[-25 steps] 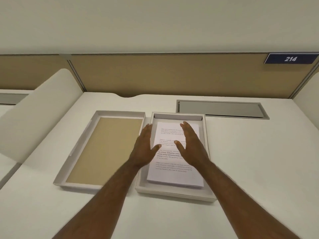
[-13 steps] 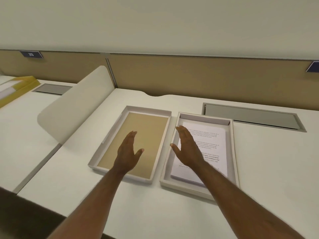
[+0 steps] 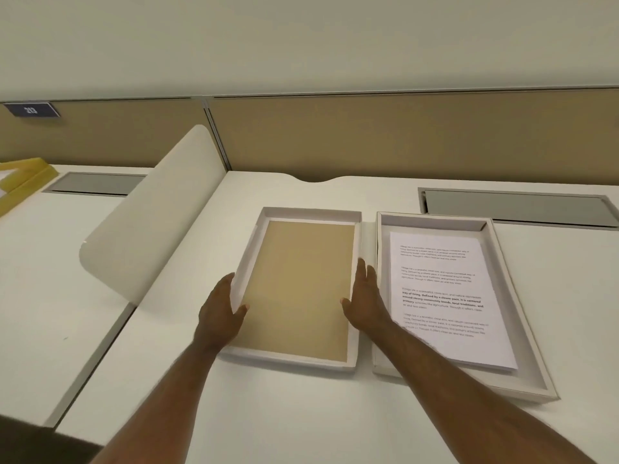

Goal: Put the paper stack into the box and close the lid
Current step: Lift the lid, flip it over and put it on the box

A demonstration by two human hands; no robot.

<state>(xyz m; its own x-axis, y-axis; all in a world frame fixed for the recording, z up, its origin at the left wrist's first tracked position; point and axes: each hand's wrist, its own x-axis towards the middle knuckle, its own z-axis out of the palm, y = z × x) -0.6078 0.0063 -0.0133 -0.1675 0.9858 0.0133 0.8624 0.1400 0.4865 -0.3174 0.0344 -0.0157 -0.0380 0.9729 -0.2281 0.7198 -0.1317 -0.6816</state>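
The white lid lies upside down on the desk, its tan inside facing up. My left hand clasps its left wall, fingers outside and thumb over the rim. My right hand holds the right wall the same way, in the gap between lid and box. The shallow white box sits just to the right, open. The paper stack, printed with text, lies flat inside it, and my right forearm crosses its near left corner.
A curved white divider stands left of the lid. A tan partition runs along the back. A grey cable hatch lies behind the box, another hatch and a yellow tray on the neighbouring desk.
Both hands left the paper in the box and moved left to the lid, now gripping its two long sides. The view has swung left.
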